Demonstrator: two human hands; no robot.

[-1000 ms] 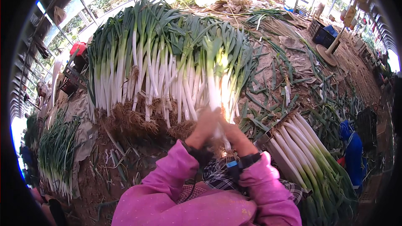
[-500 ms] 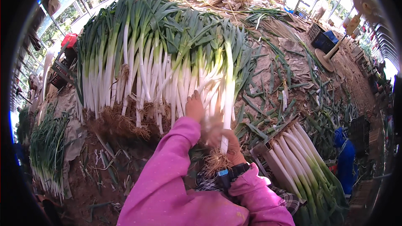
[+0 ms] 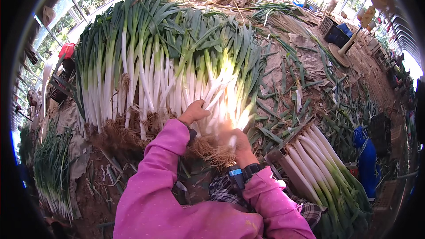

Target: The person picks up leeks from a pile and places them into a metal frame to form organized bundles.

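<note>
A thick row of long green onions [image 3: 150, 66] lies ahead of me, leaves pointing away and white shafts and roots toward me. At the right part of the row, my left hand [image 3: 194, 112] is closed at the white shafts, its fingertips partly hidden among them. My right hand [image 3: 241, 145] is close by on the right, blurred, with its fingers curled round the white lower end of a green onion. Brown roots [image 3: 214, 151] hang between my hands. Strong sunlight washes out the shafts beside my right hand.
To my right, a bundle of green onions [image 3: 316, 163] rests in a metal holder [image 3: 277, 155]. Another pile [image 3: 52, 168] lies far left. Loose leaves [image 3: 283, 106] litter the ground. Dark crates [image 3: 335, 33], a round-based stand [image 3: 340, 55] and a blue cloth-like item [image 3: 366, 163] are on the right.
The green onion held upright in my right hand now lies lower, among the row's right end. My left hand has drawn back leftward and its spread fingers have closed. The view has shifted slightly.
</note>
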